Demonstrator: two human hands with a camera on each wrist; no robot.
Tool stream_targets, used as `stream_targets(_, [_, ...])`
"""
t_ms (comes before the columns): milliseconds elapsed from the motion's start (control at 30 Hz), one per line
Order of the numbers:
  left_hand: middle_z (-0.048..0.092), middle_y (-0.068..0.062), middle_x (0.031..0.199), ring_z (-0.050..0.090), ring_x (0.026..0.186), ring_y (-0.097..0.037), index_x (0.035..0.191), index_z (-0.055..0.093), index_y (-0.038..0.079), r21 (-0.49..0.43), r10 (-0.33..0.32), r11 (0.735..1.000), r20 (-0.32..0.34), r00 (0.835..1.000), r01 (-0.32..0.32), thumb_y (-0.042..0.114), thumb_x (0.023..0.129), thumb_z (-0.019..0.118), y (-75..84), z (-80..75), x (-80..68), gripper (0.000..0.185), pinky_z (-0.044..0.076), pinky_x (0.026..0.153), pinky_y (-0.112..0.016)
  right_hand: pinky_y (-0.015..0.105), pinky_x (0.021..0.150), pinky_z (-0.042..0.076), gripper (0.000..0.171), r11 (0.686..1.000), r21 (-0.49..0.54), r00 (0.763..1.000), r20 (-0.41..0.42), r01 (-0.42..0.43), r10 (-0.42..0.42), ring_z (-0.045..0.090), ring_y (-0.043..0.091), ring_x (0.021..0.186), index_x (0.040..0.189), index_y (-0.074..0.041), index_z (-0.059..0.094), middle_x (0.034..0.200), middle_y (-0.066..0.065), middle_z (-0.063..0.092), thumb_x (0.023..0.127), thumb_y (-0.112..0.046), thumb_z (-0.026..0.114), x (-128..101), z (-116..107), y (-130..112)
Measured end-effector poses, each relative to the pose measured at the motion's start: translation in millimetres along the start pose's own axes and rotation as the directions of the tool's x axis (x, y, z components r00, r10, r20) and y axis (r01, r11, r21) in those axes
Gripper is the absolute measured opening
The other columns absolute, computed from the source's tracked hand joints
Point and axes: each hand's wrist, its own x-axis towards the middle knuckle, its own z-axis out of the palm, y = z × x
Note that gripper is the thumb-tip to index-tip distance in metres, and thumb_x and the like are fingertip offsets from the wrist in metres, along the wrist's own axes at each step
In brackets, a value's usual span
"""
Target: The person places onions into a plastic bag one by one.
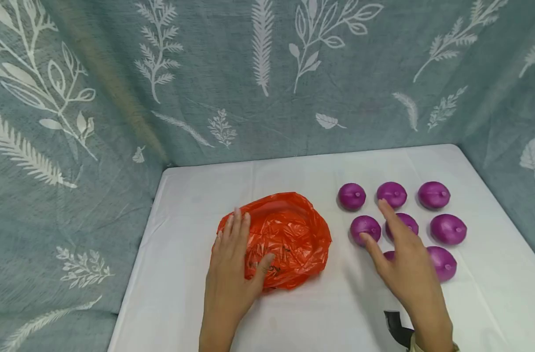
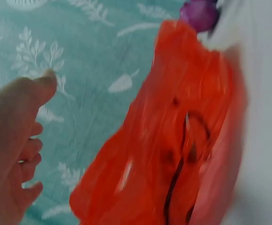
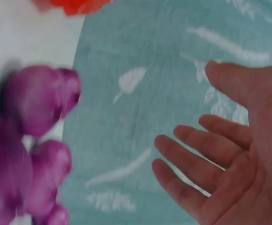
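A crumpled red plastic bag [image 1: 289,234] with dark print lies at the middle of the white table. My left hand [image 1: 234,274] is over its left edge with fingers extended; the left wrist view shows a gap between this hand [image 2: 18,145] and the bag [image 2: 173,126]. To the right stand several glossy purple round things, each with a small nub, such as the front-left one [image 1: 365,229]. Above them hovers my right hand [image 1: 406,266], thumb and fingers spread, holding nothing. It hides part of the nearest purple things. In the right wrist view the palm [image 3: 234,197] faces the camera.
White cloth covers the table [image 1: 184,220]. Green curtains [image 1: 232,58] with white leaf prints hang behind it and at both sides. A black curved piece [image 1: 397,327] shows beside my right wrist.
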Motion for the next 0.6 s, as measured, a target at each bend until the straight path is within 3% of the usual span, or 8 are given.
stream_targets(67, [0.023, 0.001, 0.176, 0.027, 0.161, -0.026, 0.169, 0.028, 0.019, -0.06, -0.017, 0.998, -0.066, 0.998, 0.013, 0.044, 0.101, 0.071, -9.0, -3.1, 3.1, 0.084, 0.024, 0.13, -0.048, 0.062, 0.09, 0.056, 0.078, 0.999, -0.009, 0.997, -0.058, -0.046, 0.045, 0.07, 0.044, 0.099, 0.164, -0.02, 0.043, 0.157, 0.013, 0.056, 0.096, -0.028, 0.08, -1.5, -6.4, 7.8])
stream_targets(167, [0.03, 0.0, 0.173, 0.035, 0.157, -0.028, 0.166, 0.037, 0.018, -0.121, -0.069, 0.991, -0.136, 0.988, 0.052, 0.033, 0.101, 0.074, -23.5, -7.7, 7.2, 0.076, 0.033, 0.125, -0.051, 0.063, 0.086, 0.057, 0.072, 0.992, -0.03, 0.983, -0.141, -0.124, 0.119, 0.07, 0.047, 0.093, 0.16, -0.015, 0.048, 0.151, 0.018, 0.06, 0.096, -0.025, 0.08, -5.4, -16.4, 22.4])
stream_targets(267, [0.035, 0.001, 0.171, 0.037, 0.156, -0.028, 0.163, 0.043, 0.018, -0.156, -0.134, 0.982, -0.159, 0.978, 0.109, 0.027, 0.101, 0.074, -37.9, -10.9, 9.3, 0.07, 0.039, 0.12, -0.056, 0.066, 0.096, 0.055, 0.071, 0.972, -0.043, 0.957, -0.194, -0.23, 0.218, 0.067, 0.052, 0.116, 0.159, -0.016, 0.05, 0.148, 0.02, 0.061, 0.096, -0.024, 0.08, -11.2, -27.7, 39.1])
stream_targets(300, [0.035, 0.002, 0.17, 0.038, 0.156, -0.027, 0.163, 0.044, 0.019, -0.163, -0.155, 0.978, -0.158, 0.975, 0.129, 0.026, 0.101, 0.074, -42.3, -11.6, 9.6, 0.069, 0.04, 0.119, -0.057, 0.069, 0.102, 0.049, 0.071, 0.961, -0.04, 0.944, -0.201, -0.273, 0.26, 0.059, 0.053, 0.129, 0.16, -0.017, 0.049, 0.149, 0.021, 0.06, 0.096, -0.025, 0.08, -13.5, -31.6, 44.4])
stream_targets(433, [0.037, 0.004, 0.169, 0.04, 0.154, -0.024, 0.163, 0.043, 0.024, -0.184, -0.23, 0.961, -0.13, 0.964, 0.205, 0.03, 0.103, 0.072, -56.2, -12.7, 9.3, 0.067, 0.041, 0.117, -0.058, 0.072, 0.108, 0.043, 0.072, 0.9, -0.075, 0.895, -0.174, -0.429, 0.412, 0.051, 0.054, 0.138, 0.164, -0.017, 0.041, 0.154, 0.024, 0.053, 0.101, -0.033, 0.073, -23.5, -45.0, 65.1])
stream_targets(600, [0.038, 0.001, 0.169, 0.042, 0.153, -0.028, 0.163, 0.042, 0.026, -0.211, -0.262, 0.948, -0.088, 0.961, 0.239, 0.032, 0.103, 0.072, -66.1, -8.4, 10.2, 0.068, 0.042, 0.116, -0.059, 0.075, 0.11, 0.037, 0.08, 0.845, -0.133, 0.855, -0.098, -0.519, 0.51, 0.043, 0.056, 0.143, 0.167, -0.012, 0.03, 0.161, 0.028, 0.041, 0.103, -0.043, 0.067, -36.8, -52.5, 86.0])
